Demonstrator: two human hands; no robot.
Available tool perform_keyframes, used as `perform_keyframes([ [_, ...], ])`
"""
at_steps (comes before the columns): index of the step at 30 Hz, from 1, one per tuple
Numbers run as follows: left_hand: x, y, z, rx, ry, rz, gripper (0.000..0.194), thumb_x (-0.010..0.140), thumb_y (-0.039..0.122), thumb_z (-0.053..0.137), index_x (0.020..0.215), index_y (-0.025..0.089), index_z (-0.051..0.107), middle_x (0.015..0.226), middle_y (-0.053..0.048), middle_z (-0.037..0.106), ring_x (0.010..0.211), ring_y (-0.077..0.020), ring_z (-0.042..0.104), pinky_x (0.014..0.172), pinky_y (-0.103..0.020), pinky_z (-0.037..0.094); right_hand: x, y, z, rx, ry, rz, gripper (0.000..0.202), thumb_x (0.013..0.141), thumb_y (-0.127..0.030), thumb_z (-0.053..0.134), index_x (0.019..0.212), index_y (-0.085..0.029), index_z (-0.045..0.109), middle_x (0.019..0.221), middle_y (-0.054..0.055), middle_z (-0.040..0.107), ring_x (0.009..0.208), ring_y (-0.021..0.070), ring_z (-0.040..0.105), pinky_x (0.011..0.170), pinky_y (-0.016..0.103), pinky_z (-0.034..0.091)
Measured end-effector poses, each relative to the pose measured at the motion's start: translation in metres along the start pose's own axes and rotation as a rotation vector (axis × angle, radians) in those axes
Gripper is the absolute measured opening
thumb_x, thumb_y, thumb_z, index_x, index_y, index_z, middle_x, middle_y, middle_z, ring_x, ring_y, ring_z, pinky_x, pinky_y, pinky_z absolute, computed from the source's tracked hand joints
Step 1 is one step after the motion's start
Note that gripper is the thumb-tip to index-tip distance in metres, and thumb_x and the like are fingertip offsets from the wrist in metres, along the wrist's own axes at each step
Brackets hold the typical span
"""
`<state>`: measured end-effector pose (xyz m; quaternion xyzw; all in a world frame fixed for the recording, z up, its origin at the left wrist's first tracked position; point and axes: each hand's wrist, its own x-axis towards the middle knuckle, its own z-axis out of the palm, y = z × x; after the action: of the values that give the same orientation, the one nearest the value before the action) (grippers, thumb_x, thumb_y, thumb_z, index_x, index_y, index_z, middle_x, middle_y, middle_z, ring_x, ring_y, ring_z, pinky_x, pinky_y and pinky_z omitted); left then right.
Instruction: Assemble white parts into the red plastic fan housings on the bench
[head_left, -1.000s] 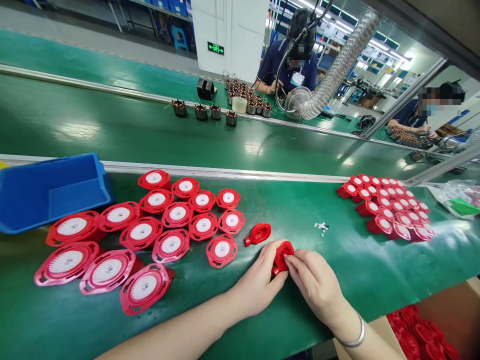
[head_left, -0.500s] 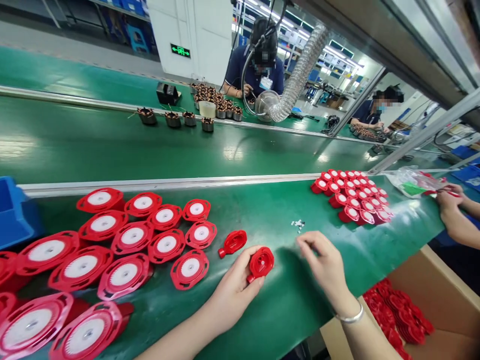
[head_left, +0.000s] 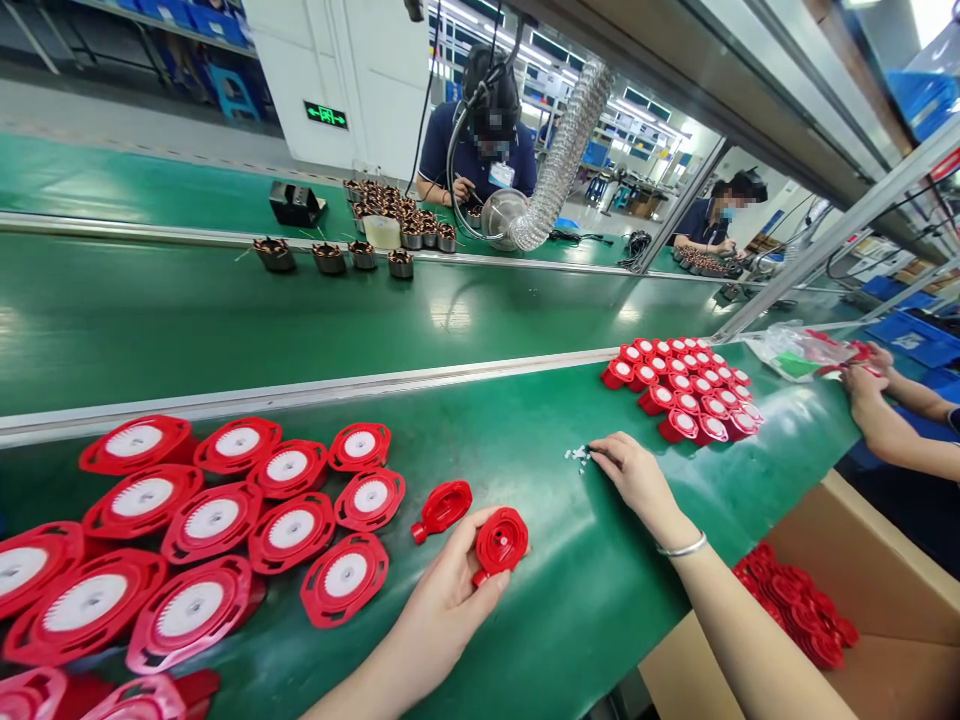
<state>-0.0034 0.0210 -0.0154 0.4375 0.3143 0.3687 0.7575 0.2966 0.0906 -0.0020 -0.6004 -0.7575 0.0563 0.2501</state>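
Note:
My left hand (head_left: 450, 605) is closed around a red round housing (head_left: 502, 541) with its hollow side facing up. A second red housing (head_left: 444, 507) lies on the green table just beyond that hand. My right hand (head_left: 634, 475), a silver bangle on its wrist, reaches out to a small scatter of white pieces (head_left: 577, 455). Its thumb and forefinger are pinched together at the right edge of the scatter; whatever they hold is too small to make out.
Red units with white discs (head_left: 289, 530) fill the left side; a tight group of similar ones (head_left: 679, 385) stands at right. A cardboard box (head_left: 892, 560) holds red parts at lower right. Another person's hands (head_left: 866, 375) work at the far right. Copper-wound parts (head_left: 405, 215) sit across the line.
My right hand has moved forward and left to the white pieces. My left hand still holds the red housing. The whole view has shifted a little with the head.

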Motion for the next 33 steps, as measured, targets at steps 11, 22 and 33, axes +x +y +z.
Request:
perform_keyframes([
  [11,0.000,0.006,0.002,0.000,-0.011,0.005,0.050,0.085,0.043,0.068,0.125,0.023,0.046,0.121,-0.009,0.059,0.117,-0.0265,0.060,0.105,-0.039,0.041,-0.001,-0.005,-0.003,0.002,0.078,0.010,0.024,0.096,-0.035,0.051,0.081,-0.021,0.064,0.077,0.005,0.062,0.068,0.0183,0.060,0.065,0.032,0.052],
  [22,0.000,0.010,0.004,-0.005,0.004,0.058,0.038,0.084,0.029,0.065,0.117,0.019,0.048,0.106,-0.005,0.051,0.101,-0.0191,0.053,0.087,-0.032,0.044,-0.039,-0.133,0.020,0.348,-0.009,-0.334,0.012,0.096,-0.016,0.056,0.101,-0.024,0.062,0.085,0.004,0.064,0.079,0.0168,0.064,0.068,0.029,0.056],
  [33,0.001,0.007,0.002,0.025,-0.017,0.089,0.037,0.081,0.022,0.061,0.115,0.015,0.047,0.094,-0.001,0.048,0.078,-0.0134,0.046,0.070,-0.030,0.040,-0.041,-0.129,0.027,0.274,0.000,-0.413,0.018,0.094,-0.008,0.056,0.106,-0.020,0.063,0.089,0.006,0.063,0.080,0.0157,0.064,0.070,0.028,0.057],
])
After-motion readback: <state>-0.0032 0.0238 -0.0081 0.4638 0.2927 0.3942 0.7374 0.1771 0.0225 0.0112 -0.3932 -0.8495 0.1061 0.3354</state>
